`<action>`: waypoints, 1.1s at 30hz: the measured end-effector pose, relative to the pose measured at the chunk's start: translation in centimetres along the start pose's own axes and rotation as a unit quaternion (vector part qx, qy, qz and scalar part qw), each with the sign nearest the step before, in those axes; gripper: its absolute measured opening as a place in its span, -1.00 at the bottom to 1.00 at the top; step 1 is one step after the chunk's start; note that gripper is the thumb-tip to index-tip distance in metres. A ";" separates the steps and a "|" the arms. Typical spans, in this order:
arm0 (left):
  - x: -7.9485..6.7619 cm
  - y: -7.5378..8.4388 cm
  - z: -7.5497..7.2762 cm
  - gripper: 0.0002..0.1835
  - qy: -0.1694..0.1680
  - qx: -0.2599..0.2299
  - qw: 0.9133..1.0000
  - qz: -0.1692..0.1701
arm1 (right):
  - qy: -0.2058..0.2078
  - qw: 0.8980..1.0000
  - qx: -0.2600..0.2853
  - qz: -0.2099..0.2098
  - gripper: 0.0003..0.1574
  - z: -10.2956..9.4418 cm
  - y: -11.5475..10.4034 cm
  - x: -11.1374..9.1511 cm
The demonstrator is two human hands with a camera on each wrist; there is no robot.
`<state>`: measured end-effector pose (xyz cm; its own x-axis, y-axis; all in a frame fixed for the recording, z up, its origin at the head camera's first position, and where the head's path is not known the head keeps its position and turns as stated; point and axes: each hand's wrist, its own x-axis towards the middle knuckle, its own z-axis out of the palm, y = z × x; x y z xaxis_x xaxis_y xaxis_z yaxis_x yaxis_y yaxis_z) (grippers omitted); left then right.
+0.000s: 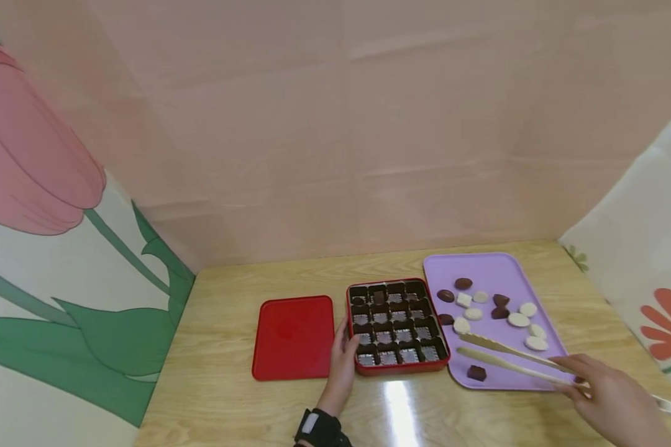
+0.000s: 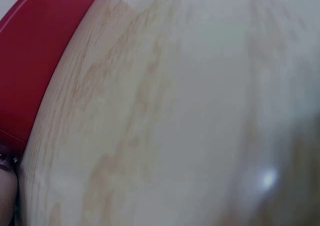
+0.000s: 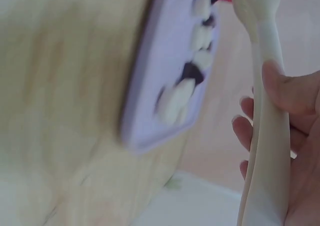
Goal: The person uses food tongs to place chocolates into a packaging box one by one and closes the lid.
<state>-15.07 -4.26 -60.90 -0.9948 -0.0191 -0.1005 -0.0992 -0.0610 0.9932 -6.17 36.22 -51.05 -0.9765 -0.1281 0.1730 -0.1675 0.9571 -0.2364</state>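
My left hand (image 1: 343, 357) grips the left side of a red chocolate box (image 1: 402, 370), its thumb at the rim. A dark divided insert fills the box; a round dark chocolate (image 1: 358, 300) and a square dark one (image 1: 379, 298) lie in back-left compartments. With my right hand (image 1: 615, 391) I hold cream-coloured tongs (image 3: 270, 156), their tips apart and pointing left over the purple tray (image 1: 464, 264). Nothing shows between the tips. White and dark chocolates are scattered on the tray, including a dark square piece (image 1: 477, 373) near its front edge, just below the tips.
A red square lid (image 1: 293, 338) lies flat on the wooden table (image 1: 218, 347), left of the box. The tray stands against the box's right side. A pinkish cloth backdrop (image 1: 335, 155) rises behind the table, with flower-printed panels (image 1: 668, 335) at both sides.
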 end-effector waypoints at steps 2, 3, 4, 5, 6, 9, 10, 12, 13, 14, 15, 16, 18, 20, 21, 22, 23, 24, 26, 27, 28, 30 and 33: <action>0.0 0.0 -0.1 -0.33 -0.001 0.000 1.000 0.005 | -0.043 0.999 -0.013 0.017 -0.41 -0.1 0.8 -0.7; 0.0 0.0 -0.2 -0.33 -0.001 0.001 1.000 0.005 | -0.060 0.998 -0.014 0.022 -0.42 -0.1 1.0 -1.0; 0.0 0.0 -0.2 -0.33 -0.001 0.002 1.000 0.004 | -0.073 0.997 -0.015 0.026 -0.42 -0.1 1.2 -1.2; 0.0 0.0 -0.2 -0.33 -0.001 0.002 1.000 0.004 | -0.083 0.996 -0.015 0.029 -0.43 0.0 1.4 -1.3; 0.0 0.0 -0.3 -0.33 -0.001 0.002 1.000 0.003 | -0.094 0.995 -0.016 0.034 -0.43 0.1 1.5 -1.4; 0.0 0.0 -0.3 -0.33 -0.002 0.001 1.000 0.003 | -0.117 0.992 -0.017 0.045 -0.43 0.2 1.7 -1.5; 0.0 0.1 -0.3 -0.33 -0.003 0.001 1.000 0.003 | -0.126 0.990 -0.018 0.051 -0.42 0.2 1.7 -1.4; -0.1 0.1 -0.3 -0.32 -0.004 0.002 1.000 0.002 | -0.143 0.988 -0.020 0.060 -0.40 0.2 1.9 -1.4; -0.1 0.1 -0.2 -0.32 -0.006 0.004 1.000 0.001 | -0.149 0.987 -0.021 0.061 -0.39 0.2 1.9 -1.4; -0.1 0.1 -0.2 -0.32 -0.007 0.004 1.000 0.002 | -0.156 0.985 -0.024 0.062 -0.37 0.1 2.0 -1.3; -0.1 0.1 -0.2 -0.32 -0.007 0.004 1.000 0.000 | -0.163 0.984 -0.028 0.063 -0.36 0.1 2.1 -1.3; -0.1 0.1 -0.2 -0.32 -0.007 0.005 1.000 0.001 | -0.168 0.983 -0.032 0.063 -0.36 0.2 2.1 -1.4; -0.1 0.2 -0.2 -0.32 -0.006 0.003 1.000 0.001 | -0.182 0.980 -0.039 0.064 -0.34 0.3 2.3 -1.5; -0.1 0.2 -0.2 -0.33 -0.006 0.002 1.000 0.004 | -0.192 0.978 -0.049 0.066 -0.33 0.6 2.5 -1.5; -0.1 0.2 -0.2 -0.33 -0.005 0.000 1.000 0.003 | -0.192 0.978 -0.051 0.065 -0.32 0.7 2.5 -1.5; -0.1 0.2 -0.2 -0.33 -0.005 0.001 1.000 0.004 | -0.189 0.979 -0.052 0.063 -0.34 0.9 2.6 -1.6; -0.1 0.2 -0.2 -0.33 -0.005 0.001 1.000 0.005 | -0.188 0.979 -0.054 0.065 -0.34 1.0 2.7 -1.7; -0.1 0.2 -0.2 -0.34 -0.005 0.002 1.000 0.006 | -0.187 0.979 -0.054 0.064 -0.35 1.1 2.8 -1.7; -0.1 0.1 -0.2 -0.34 -0.003 0.006 1.000 0.005 | -0.185 0.979 -0.055 0.063 -0.39 1.3 2.9 -1.8; -0.1 0.1 -0.1 -0.35 -0.003 0.008 1.000 0.004 | -0.181 0.980 -0.057 0.060 -0.42 1.4 3.0 -1.8; -0.1 0.1 -0.1 -0.35 -0.002 0.009 1.000 0.003 | -0.179 0.981 -0.058 0.058 -0.44 1.4 3.0 -1.9; -0.1 0.1 -0.1 -0.35 0.000 0.010 1.000 0.001 | -0.174 0.981 -0.060 0.054 -0.48 1.3 3.0 -1.8; -0.1 0.1 -0.1 -0.34 0.000 0.010 1.000 -0.003 | -0.143 0.986 -0.068 0.047 -0.53 1.1 2.7 -2.0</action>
<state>-14.96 -4.41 -60.75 -0.9942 -0.0189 -0.1056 -0.1048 -0.0407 0.9937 -4.85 38.76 -53.10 -0.9883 -0.0859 -0.1257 -0.0729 0.9919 -0.1045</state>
